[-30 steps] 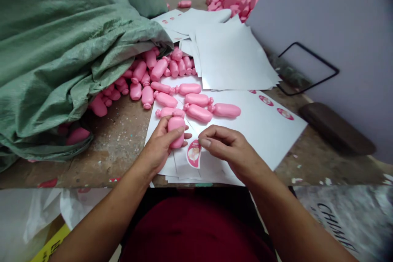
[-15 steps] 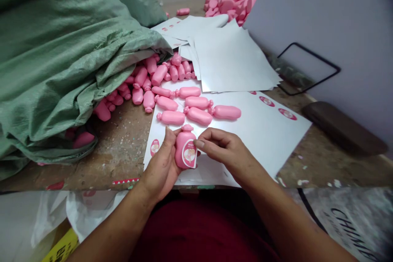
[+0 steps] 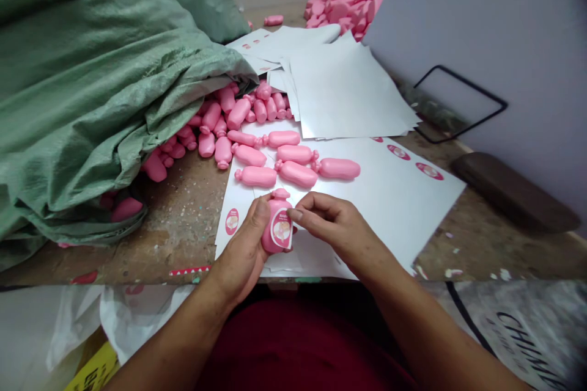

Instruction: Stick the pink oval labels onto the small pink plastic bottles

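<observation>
My left hand (image 3: 243,250) is closed around a small pink plastic bottle (image 3: 277,203), held upright at the table's front edge. On the bottle's front lies an oval pink-and-white sticker (image 3: 281,230); its right edge appears to stand off the surface. My right hand (image 3: 342,226) pinches the sticker's upper right edge between thumb and forefinger. Beneath both hands are white sticker sheets (image 3: 389,208), with a few printed oval stickers (image 3: 429,171) near their edges. Just beyond the held bottle, several pink bottles (image 3: 297,175) lie on their sides.
A large green woven sack (image 3: 110,73) fills the left, with pink bottles (image 3: 211,116) spilling from its mouth. White sheets (image 3: 348,85) are stacked behind. Another heap of pink bottles (image 3: 348,6) sits at the back. At right are a black wire frame (image 3: 458,82) and a dark brown case (image 3: 513,192).
My left thumb has shifted up and right, nearer the bottle's shoulder. The bottle and my right hand's pinch on the sticker stay almost the same.
</observation>
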Demonstrator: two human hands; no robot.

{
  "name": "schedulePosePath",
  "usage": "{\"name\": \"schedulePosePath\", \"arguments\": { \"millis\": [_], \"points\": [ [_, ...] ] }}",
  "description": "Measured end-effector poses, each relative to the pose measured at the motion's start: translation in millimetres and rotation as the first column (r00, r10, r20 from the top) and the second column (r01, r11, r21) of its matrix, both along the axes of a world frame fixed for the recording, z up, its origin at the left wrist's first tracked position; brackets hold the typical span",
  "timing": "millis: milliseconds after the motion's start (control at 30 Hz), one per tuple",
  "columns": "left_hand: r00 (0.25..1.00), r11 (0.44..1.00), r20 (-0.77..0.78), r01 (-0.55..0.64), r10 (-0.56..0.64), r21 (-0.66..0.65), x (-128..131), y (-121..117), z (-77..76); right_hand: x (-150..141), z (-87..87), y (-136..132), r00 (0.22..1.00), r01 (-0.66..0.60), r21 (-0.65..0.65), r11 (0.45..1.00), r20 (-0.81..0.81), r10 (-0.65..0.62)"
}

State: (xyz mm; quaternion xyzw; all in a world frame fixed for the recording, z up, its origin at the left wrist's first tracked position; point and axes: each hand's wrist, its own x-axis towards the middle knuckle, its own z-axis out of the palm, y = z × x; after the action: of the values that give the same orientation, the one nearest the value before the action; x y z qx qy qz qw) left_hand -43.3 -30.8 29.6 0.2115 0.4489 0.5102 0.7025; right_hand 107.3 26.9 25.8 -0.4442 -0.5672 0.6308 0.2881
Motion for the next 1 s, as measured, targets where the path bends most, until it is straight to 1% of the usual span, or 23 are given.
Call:
{"name": "schedulePosePath", "arguments": {
  "millis": [100, 167, 233, 300, 333, 367, 400, 500, 667, 767, 833, 900, 933, 1000],
  "points": [
    [0.999, 1.0, -0.032, 0.007, -0.007, -0.018, -0.4, -1.2, 1.0, -0.2, -1.9, -2.3, 0.997, 0.012, 0.048, 0.999, 0.069, -0.015],
    [0.999, 0.999, -0.041, -0.006, 0.005, -0.045, 0.2, -1.3, 1.8, -0.2, -3.6, -4.3, 0.985, 0.018, 0.149, 0.989, 0.168, -0.044],
    [0.999, 0.998, -0.034, -0.016, 0.014, -0.059, 0.9, -0.7, 1.8, 0.0, -5.7, -6.0, 0.952, 0.022, 0.305, 0.952, 0.284, -0.113],
    [1.0, 0.997, -0.006, -0.017, 0.016, -0.079, 1.1, 0.2, 0.7, 0.9, -7.8, -6.9, 0.909, 0.04, 0.45, 0.892, 0.354, -0.219],
    [1.0, 0.996, 0.016, -0.012, 0.014, -0.092, 0.9, 0.6, 0.0, 1.7, -8.8, -7.1, 0.895, 0.057, 0.491, 0.87, 0.362, -0.263],
    [0.999, 0.995, 0.038, -0.006, 0.01, -0.104, 0.4, 0.8, -0.8, 2.9, -9.7, -7.2, 0.888, 0.079, 0.507, 0.858, 0.355, -0.291],
    [0.998, 0.993, 0.056, 0.004, 0.003, -0.114, -0.4, 0.7, -1.4, 4.2, -10.4, -7.3, 0.891, 0.099, 0.503, 0.859, 0.339, -0.302],
    [0.996, 0.991, 0.087, 0.032, -0.02, -0.129, -3.9, -1.3, -2.3, 8.5, -12.6, -8.3, 0.923, 0.129, 0.44, 0.889, 0.275, -0.27],
    [0.993, 0.988, 0.121, 0.037, -0.019, -0.148, -3.4, -3.3, -0.6, 10.5, -18.4, -12.9, 0.959, 0.145, 0.367, 0.919, 0.178, -0.223],
    [0.996, 0.988, 0.084, 0.023, -0.01, -0.155, 0.8, -2.4, 1.7, 9.4, -21.2, -15.0, 0.967, 0.148, 0.337, 0.93, 0.148, -0.208],
    [1.0, 0.989, 0.007, 0.007, -0.006, -0.149, -4.4, -8.9, 3.2, 9.5, -21.5, -15.0, 0.967, 0.149, 0.334, 0.931, 0.146, -0.207],
    [0.99, 0.988, -0.136, 0.015, -0.036, -0.154, -24.7, -28.9, 3.2, 11.0, -20.7, -13.6, 0.964, 0.149, 0.33, 0.932, 0.162, -0.211],
    [0.972, 0.988, -0.229, 0.017, -0.053, -0.156, -41.6, -44.9, 2.1, 12.3, -20.2, -12.5, 0.962, 0.148, 0.326, 0.934, 0.172, -0.212],
    [0.891, 0.978, -0.426, 0.077, -0.155, -0.195, -86.8, -85.5, -2.6, 15.2, -20.0, -9.5, 0.96, 0.146, 0.314, 0.938, 0.184, -0.211]
  ]
}}
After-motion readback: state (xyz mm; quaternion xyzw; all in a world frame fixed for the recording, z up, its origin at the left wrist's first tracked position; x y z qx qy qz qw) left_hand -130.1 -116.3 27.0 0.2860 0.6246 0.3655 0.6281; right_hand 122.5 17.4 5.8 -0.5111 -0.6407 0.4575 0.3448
